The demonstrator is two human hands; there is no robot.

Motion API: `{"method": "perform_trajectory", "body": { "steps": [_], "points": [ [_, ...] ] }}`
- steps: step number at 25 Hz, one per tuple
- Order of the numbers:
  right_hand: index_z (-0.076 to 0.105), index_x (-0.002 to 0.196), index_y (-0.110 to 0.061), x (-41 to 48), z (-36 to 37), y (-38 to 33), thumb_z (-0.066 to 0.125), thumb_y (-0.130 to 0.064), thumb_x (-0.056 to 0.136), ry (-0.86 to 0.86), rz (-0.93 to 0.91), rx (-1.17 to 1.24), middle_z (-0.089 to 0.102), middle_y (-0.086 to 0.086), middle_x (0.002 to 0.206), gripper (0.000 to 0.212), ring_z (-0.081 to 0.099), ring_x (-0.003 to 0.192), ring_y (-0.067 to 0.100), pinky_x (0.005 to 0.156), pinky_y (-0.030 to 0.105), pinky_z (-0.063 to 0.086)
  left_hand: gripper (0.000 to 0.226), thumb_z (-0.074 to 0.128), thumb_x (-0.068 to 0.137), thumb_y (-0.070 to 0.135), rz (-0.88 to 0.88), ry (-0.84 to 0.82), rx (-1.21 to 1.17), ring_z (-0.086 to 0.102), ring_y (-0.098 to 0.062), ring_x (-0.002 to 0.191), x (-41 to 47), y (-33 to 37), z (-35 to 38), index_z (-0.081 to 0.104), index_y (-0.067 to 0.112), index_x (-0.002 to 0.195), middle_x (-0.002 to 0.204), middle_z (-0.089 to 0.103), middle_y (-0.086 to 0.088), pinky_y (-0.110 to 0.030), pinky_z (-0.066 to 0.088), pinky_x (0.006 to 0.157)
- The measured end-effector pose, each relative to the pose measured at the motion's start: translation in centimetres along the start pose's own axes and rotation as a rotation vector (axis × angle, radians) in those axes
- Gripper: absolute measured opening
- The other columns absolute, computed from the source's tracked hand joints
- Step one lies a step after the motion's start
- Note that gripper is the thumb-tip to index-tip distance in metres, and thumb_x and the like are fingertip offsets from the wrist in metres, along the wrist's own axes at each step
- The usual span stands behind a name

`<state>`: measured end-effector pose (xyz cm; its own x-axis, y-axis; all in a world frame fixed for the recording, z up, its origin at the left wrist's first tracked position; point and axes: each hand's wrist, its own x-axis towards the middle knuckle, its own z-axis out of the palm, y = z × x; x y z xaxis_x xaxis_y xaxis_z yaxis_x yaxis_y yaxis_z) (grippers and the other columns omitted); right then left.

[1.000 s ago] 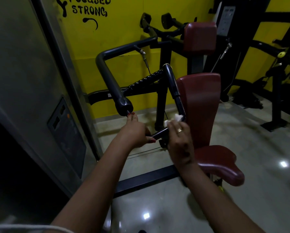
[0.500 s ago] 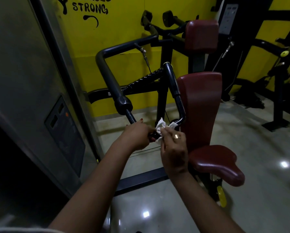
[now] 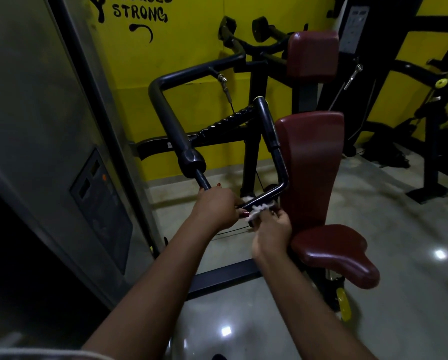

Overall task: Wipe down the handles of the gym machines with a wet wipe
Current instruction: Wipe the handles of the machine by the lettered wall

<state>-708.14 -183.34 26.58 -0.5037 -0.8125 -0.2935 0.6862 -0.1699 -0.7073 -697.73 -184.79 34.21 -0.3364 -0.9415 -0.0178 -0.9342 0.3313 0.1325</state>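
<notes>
Two hands: the left hand [image 3: 216, 210] and the right hand [image 3: 272, 229] meet on the lower bar of the black handle [image 3: 269, 192].
Left grip: fingers curled round the bar's left end, at the same spot as half a second ago.
Right grip: fingers pinch the wet wipe [image 3: 258, 208] up against the bar; the hand has dropped lower and now sits under the bar.
Wipe: white and bunched, wrapped along the lower bar just right of the left hand; it was bunched above the right hand before.
Seat [image 3: 334, 253]: maroon, just right of the right hand.
Wall writing [image 3: 139, 13]: "STRONG" in black on yellow; the line above is cut by the frame edge.
</notes>
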Motion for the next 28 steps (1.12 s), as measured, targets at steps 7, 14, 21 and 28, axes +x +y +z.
{"method": "perform_trajectory", "body": {
  "steps": [7,14,21,28],
  "points": [
    [0.063,0.111,-0.009,1.9,-0.4,-2.4,0.038,0.022,0.085,-0.427,0.370,-0.009,0.068,0.017,0.110,0.047,0.069,0.093,0.025,0.079,0.032,0.056,0.034,0.057,0.090,0.049,-0.074,0.009,-0.027,0.051,-0.022,0.082,0.3,0.3,0.1,0.074,0.023,0.103,0.081,0.061,-0.002,-0.036,0.041,0.081],
    [0.061,0.117,-0.004,2.6,-1.2,-3.1,0.039,0.021,0.085,-0.438,0.354,0.026,0.066,0.020,0.112,0.046,0.068,0.093,0.022,0.062,0.023,0.056,0.034,0.055,0.091,0.050,-0.085,0.004,-0.042,0.053,-0.022,0.085,0.1,0.6,-0.1,0.073,0.023,0.102,0.083,0.062,-0.001,-0.039,0.043,0.089],
    [0.065,0.090,-0.019,1.3,-1.5,-2.5,0.066,-0.004,0.086,-0.002,-0.270,-0.321,0.071,0.008,0.089,0.015,0.070,0.081,0.019,0.073,0.030,0.056,0.032,0.056,0.091,0.050,-0.094,-0.003,-0.078,0.056,-0.025,0.105,-0.1,0.9,0.1,0.070,0.028,0.110,0.093,0.066,-0.001,-0.048,0.040,0.100],
    [0.069,0.107,-0.004,2.6,-0.9,-4.1,0.055,0.000,0.090,0.132,-0.885,-0.896,0.064,0.012,0.103,0.023,0.057,0.092,0.012,0.078,0.006,0.036,0.035,0.046,0.095,0.054,-0.104,-0.076,-0.047,0.046,-0.031,0.122,0.1,1.3,0.0,0.064,0.034,0.117,0.109,0.065,-0.003,-0.062,0.030,0.104]
  ]
}}
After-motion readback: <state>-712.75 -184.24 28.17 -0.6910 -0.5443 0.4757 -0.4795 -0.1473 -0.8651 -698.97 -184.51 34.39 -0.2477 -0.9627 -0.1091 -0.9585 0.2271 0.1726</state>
